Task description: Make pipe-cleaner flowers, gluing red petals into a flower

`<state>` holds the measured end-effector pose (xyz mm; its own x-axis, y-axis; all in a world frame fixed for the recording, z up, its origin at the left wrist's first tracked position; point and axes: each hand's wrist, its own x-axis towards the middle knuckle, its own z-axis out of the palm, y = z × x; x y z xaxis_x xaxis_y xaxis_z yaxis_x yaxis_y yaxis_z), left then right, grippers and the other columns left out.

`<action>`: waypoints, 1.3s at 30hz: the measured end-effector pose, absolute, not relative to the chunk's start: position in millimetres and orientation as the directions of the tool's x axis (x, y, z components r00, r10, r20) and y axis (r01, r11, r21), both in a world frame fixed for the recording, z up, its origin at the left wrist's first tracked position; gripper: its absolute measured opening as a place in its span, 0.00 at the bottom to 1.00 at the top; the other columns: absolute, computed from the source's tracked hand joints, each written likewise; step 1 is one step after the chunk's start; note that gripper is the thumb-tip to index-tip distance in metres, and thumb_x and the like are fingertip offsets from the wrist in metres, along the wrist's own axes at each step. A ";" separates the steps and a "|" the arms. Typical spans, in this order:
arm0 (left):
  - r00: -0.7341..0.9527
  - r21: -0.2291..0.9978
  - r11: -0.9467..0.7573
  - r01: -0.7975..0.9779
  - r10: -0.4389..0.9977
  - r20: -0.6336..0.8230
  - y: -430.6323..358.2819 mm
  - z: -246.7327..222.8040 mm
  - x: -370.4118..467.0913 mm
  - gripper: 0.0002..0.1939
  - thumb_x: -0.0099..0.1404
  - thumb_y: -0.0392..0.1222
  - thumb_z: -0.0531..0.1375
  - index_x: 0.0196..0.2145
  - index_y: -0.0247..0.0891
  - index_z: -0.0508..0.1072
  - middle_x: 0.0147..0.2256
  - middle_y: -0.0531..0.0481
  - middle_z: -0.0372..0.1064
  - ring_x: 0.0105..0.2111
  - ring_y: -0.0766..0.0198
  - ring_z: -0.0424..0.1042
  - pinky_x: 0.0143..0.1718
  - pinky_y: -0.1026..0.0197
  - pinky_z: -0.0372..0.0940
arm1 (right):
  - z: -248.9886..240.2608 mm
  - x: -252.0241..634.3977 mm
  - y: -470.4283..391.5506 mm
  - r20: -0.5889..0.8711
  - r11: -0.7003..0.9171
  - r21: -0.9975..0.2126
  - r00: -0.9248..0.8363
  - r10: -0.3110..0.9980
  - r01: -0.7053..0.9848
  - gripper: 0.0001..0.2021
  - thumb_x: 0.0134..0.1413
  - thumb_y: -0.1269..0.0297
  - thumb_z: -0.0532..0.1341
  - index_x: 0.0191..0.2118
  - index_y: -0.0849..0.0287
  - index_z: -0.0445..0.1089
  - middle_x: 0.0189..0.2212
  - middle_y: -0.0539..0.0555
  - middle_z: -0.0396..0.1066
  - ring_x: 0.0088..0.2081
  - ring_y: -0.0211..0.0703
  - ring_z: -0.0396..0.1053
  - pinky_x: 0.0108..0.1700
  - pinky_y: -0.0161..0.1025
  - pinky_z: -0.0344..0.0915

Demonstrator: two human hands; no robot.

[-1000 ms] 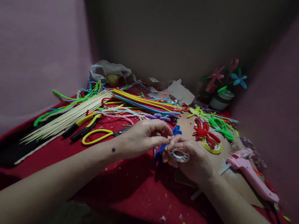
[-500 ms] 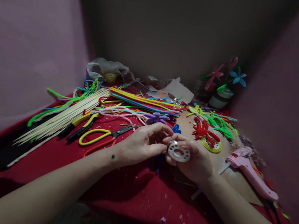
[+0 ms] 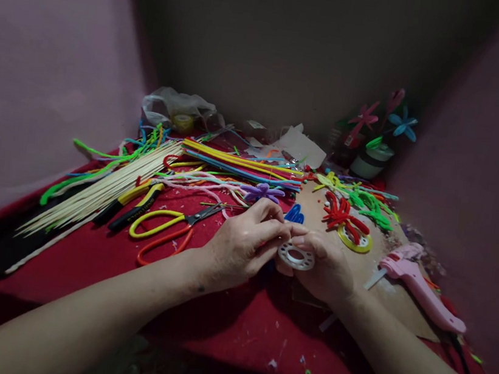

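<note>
My right hand is closed on a white ring with a row of round holes, its face turned up toward me. At the ring's far left edge the fingers of my left hand are pinched together. They meet the right fingertips, and whatever they hold is hidden. Looped blue pipe cleaners show just beyond the fingers, with a darker blue bit below the hands. Whether they are joined to the ring I cannot tell. Scissors with a yellow and a red handle lie left of my left hand.
Pliers and thin wooden sticks lie left. Pipe cleaner bundles and a purple pipe-cleaner flower are behind the hands. Right are a red pipe-cleaner shape, a yellow-rimmed ring and a pink glue gun.
My left hand has turned and closed, its fingers coming together at the ring's edge. The ring has shifted slightly in my right hand, which keeps its hold. The view has moved a little.
</note>
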<state>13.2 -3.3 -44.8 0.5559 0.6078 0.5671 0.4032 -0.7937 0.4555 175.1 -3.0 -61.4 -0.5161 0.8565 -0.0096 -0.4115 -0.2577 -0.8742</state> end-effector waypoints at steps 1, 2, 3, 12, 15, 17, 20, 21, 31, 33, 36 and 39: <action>0.555 0.443 -0.799 0.407 0.602 0.575 -3.8 -45.0 13.1 0.07 0.61 0.31 0.51 0.34 0.33 0.69 0.37 0.45 0.58 0.39 0.65 0.62 0.40 0.62 0.62 | -61.0 174.9 -3.2 -0.019 -0.269 -0.869 -0.516 0.856 -0.414 0.06 0.40 0.69 0.54 0.26 0.64 0.66 0.18 0.50 0.64 0.16 0.33 0.58 0.20 0.32 0.54; 0.552 0.435 -0.799 0.415 0.601 0.579 -4.4 -44.8 13.1 0.07 0.61 0.30 0.51 0.33 0.33 0.68 0.37 0.44 0.58 0.38 0.65 0.62 0.39 0.62 0.63 | -60.7 174.9 -3.3 -0.028 -0.279 -0.866 -0.516 0.856 -0.416 0.06 0.40 0.69 0.54 0.26 0.64 0.66 0.18 0.50 0.65 0.16 0.33 0.58 0.20 0.32 0.54; 0.548 0.430 -0.797 0.423 0.603 0.580 -5.1 -44.3 13.1 0.07 0.61 0.30 0.51 0.33 0.33 0.68 0.37 0.44 0.59 0.38 0.65 0.62 0.38 0.62 0.63 | -60.4 174.9 -3.5 -0.038 -0.289 -0.862 -0.516 0.855 -0.416 0.06 0.39 0.70 0.54 0.27 0.64 0.66 0.18 0.51 0.65 0.16 0.33 0.59 0.20 0.32 0.54; 0.399 0.499 -0.753 0.429 0.653 0.644 -7.6 -42.5 10.3 0.06 0.63 0.31 0.50 0.33 0.34 0.67 0.34 0.46 0.62 0.36 0.66 0.63 0.38 0.64 0.62 | -53.7 179.2 -4.9 0.027 -0.266 -0.853 -0.546 0.837 -0.449 0.14 0.41 0.69 0.54 0.39 0.62 0.63 0.24 0.54 0.69 0.19 0.35 0.60 0.22 0.33 0.53; 0.406 0.638 -0.671 0.378 0.739 0.537 -9.3 -38.4 10.8 0.07 0.63 0.34 0.52 0.34 0.36 0.70 0.31 0.49 0.66 0.33 0.68 0.66 0.37 0.65 0.61 | -51.5 180.3 -5.4 0.063 -0.274 -0.821 -0.557 0.828 -0.501 0.19 0.38 0.68 0.54 0.42 0.62 0.62 0.27 0.54 0.68 0.22 0.37 0.63 0.21 0.32 0.54; 0.414 0.750 -0.570 0.336 0.804 0.426 -10.7 -33.2 13.2 0.07 0.61 0.37 0.55 0.34 0.37 0.72 0.30 0.51 0.69 0.31 0.68 0.67 0.36 0.66 0.61 | -51.7 180.8 -5.5 0.058 -0.295 -0.792 -0.546 0.835 -0.535 0.21 0.37 0.68 0.54 0.43 0.61 0.62 0.29 0.54 0.67 0.25 0.38 0.65 0.21 0.32 0.57; 0.428 0.912 -0.300 0.278 0.889 0.162 -11.7 -25.4 17.5 0.07 0.58 0.37 0.57 0.33 0.36 0.75 0.25 0.54 0.70 0.23 0.70 0.65 0.26 0.69 0.59 | -54.2 180.6 -5.9 0.031 -0.331 -0.773 -0.553 0.832 -0.541 0.19 0.39 0.66 0.54 0.43 0.59 0.62 0.27 0.52 0.66 0.24 0.38 0.66 0.19 0.31 0.59; 0.440 0.946 -0.193 0.261 0.896 0.061 -11.5 -23.8 18.4 0.07 0.58 0.36 0.57 0.32 0.35 0.75 0.21 0.55 0.68 0.19 0.72 0.62 0.21 0.69 0.56 | -55.2 180.3 -6.2 0.017 -0.344 -0.773 -0.560 0.829 -0.533 0.18 0.41 0.66 0.55 0.43 0.59 0.61 0.25 0.51 0.66 0.23 0.38 0.66 0.18 0.30 0.59; 0.551 0.959 0.262 0.109 0.786 -0.278 -1.3 -30.3 15.2 0.06 0.50 0.36 0.62 0.25 0.30 0.74 0.19 0.53 0.66 0.11 0.79 0.50 0.11 0.70 0.42 | -63.0 176.9 -3.9 -0.053 -0.397 -0.782 -0.583 0.810 -0.480 0.19 0.48 0.50 0.57 0.43 0.56 0.60 0.24 0.48 0.66 0.18 0.35 0.67 0.12 0.27 0.58; 0.561 0.953 0.296 0.067 0.779 -0.281 -1.1 -32.1 16.1 0.06 0.49 0.37 0.62 0.22 0.30 0.71 0.18 0.54 0.64 0.10 0.79 0.49 0.11 0.71 0.41 | -64.1 176.0 -2.7 -0.070 -0.404 -0.784 -0.580 0.812 -0.471 0.19 0.50 0.48 0.56 0.43 0.57 0.60 0.22 0.48 0.66 0.17 0.35 0.66 0.11 0.26 0.58; 0.572 0.943 0.332 -0.025 0.778 -0.258 -1.7 -35.6 18.2 0.07 0.50 0.38 0.62 0.22 0.31 0.69 0.17 0.54 0.64 0.10 0.80 0.48 0.10 0.71 0.40 | -66.4 174.1 -1.7 -0.071 -0.407 -0.780 -0.579 0.813 -0.476 0.20 0.52 0.46 0.53 0.43 0.57 0.60 0.20 0.48 0.67 0.15 0.34 0.65 0.11 0.26 0.57; 0.578 0.934 0.348 -0.086 0.781 -0.237 -2.4 -38.4 20.5 0.06 0.51 0.37 0.61 0.23 0.32 0.68 0.17 0.52 0.66 0.08 0.79 0.49 0.09 0.71 0.41 | -68.3 172.4 -2.0 -0.062 -0.396 -0.790 -0.582 0.811 -0.468 0.20 0.52 0.47 0.53 0.44 0.57 0.58 0.20 0.48 0.67 0.16 0.35 0.66 0.12 0.27 0.58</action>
<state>20.5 -2.4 -38.4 0.5779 0.7808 -0.2374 -0.0863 0.3477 0.9336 172.4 -2.0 -68.3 -0.5819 0.8109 -0.0623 -0.4678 -0.3963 -0.7900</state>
